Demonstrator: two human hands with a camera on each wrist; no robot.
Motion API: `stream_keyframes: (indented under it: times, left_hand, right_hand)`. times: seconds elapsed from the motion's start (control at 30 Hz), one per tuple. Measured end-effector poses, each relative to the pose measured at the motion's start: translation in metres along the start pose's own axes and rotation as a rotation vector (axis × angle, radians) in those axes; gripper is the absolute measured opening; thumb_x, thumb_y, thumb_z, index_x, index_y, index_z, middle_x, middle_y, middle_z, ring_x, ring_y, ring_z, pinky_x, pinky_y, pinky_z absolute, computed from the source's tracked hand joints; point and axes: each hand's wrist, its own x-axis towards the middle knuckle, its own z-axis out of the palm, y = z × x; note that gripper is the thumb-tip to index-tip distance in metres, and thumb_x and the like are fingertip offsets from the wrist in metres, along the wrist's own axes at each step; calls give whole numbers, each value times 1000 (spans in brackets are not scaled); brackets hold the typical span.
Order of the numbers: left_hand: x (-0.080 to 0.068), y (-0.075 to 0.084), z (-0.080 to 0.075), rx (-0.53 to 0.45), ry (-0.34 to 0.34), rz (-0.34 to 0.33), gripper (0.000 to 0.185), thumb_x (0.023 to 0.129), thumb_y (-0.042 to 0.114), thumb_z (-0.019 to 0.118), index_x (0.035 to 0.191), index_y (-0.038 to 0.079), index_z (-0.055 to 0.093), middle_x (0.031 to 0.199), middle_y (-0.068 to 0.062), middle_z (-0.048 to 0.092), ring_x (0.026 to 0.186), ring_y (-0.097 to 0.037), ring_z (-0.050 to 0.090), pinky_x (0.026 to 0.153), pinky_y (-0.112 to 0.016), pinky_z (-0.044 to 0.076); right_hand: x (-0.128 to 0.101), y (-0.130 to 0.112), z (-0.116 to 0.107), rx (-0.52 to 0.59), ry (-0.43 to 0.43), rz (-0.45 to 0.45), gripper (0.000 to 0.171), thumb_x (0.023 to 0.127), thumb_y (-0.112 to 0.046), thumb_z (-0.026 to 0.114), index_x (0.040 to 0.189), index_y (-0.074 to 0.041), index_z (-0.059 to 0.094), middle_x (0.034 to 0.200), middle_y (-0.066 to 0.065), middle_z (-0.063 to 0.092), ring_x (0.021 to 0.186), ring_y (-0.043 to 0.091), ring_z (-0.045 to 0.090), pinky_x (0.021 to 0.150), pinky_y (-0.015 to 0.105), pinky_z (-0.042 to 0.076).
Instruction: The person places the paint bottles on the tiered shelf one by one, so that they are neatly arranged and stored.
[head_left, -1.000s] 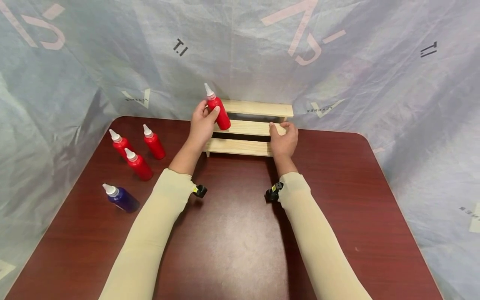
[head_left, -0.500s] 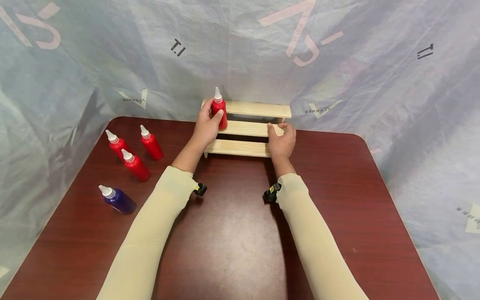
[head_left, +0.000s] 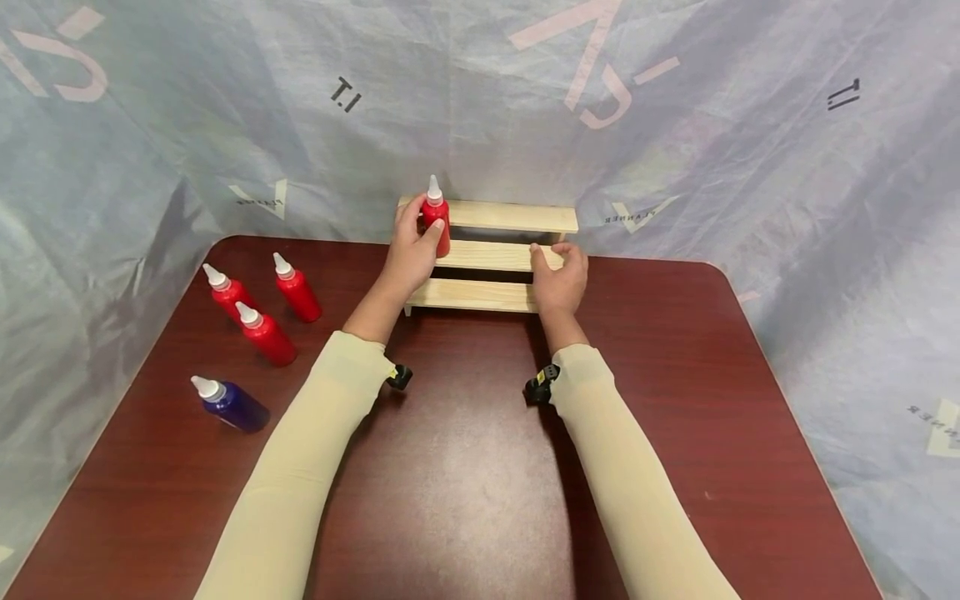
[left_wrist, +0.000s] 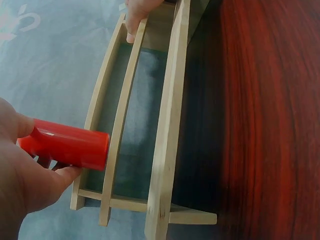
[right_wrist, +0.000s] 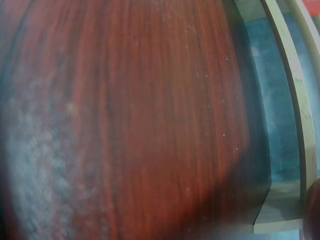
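Observation:
A three-tier wooden rack [head_left: 487,254] stands at the back of the table. My left hand [head_left: 411,254] grips a red squeeze bottle [head_left: 442,237] with a white pointed cap, thumb on one side and fingers on the other. The bottle is upright at the left end of the middle tier. In the left wrist view its base [left_wrist: 100,150] is right at that tier's board. My right hand [head_left: 561,279] holds the right end of the rack, its thumb and fingers at the middle board. Only a sliver of that hand shows in the right wrist view.
To the left, red squeeze bottles [head_left: 298,292], three in all, stand on the dark red table [head_left: 480,467]. A blue squeeze bottle [head_left: 238,407] stands nearer the front. A grey printed sheet [head_left: 480,100] hangs behind the rack and along the sides.
The red bottle in my left hand has gone from tilted to upright and down onto the middle tier's left end. My right hand has stayed at the rack's right end.

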Motion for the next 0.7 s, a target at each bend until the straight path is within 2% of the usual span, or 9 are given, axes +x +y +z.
stream_keyframes:
  times: [0.13, 0.3, 0.7]
  left_hand:
    - [2, -2, -2, 23, -11, 1, 53, 109, 9, 52, 161, 7, 40, 156, -20, 42, 140, -35, 51, 120, -47, 46]
    - [4, -5, -3, 30, -15, 5, 53, 110, 9, 51, 162, 8, 40, 158, -18, 43, 144, -34, 50, 123, -45, 43]
    - [4, -12, -1, 39, -13, 75, 53, 111, 7, 45, 163, 6, 35, 160, -19, 39, 151, -32, 43, 128, -45, 36]
  right_hand:
    - [-1, -1, 0, -1, 2, -6, 42, 97, -46, 73, 115, -11, 59, 133, 13, 56, 128, 33, 56, 111, 49, 45]
    - [-2, -1, 1, -13, 7, -19, 41, 97, -45, 73, 115, -11, 60, 132, 14, 57, 128, 34, 56, 111, 49, 45]
    - [-1, -3, 0, -2, 21, -25, 42, 96, -46, 74, 113, -10, 60, 130, 14, 58, 125, 35, 57, 111, 49, 46]
